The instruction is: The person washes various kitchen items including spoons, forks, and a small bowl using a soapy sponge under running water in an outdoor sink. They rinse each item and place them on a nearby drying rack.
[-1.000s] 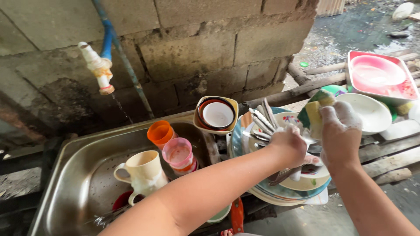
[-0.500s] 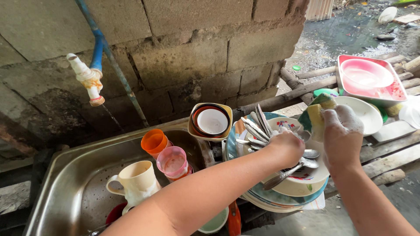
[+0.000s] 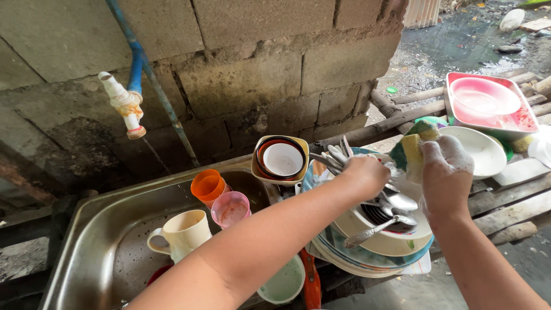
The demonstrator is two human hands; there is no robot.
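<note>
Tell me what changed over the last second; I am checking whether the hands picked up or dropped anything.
Little changed. The left hand keeps its grip on the bunch of cutlery over the stacked plates; the soapy right hand still holds the sponge against it, barely shifted. Nothing was let go. The cups in the sink stayed put.

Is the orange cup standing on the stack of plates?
No, the orange cup sits in the steel sink beside the pink cup, left of the plate stack.
</note>
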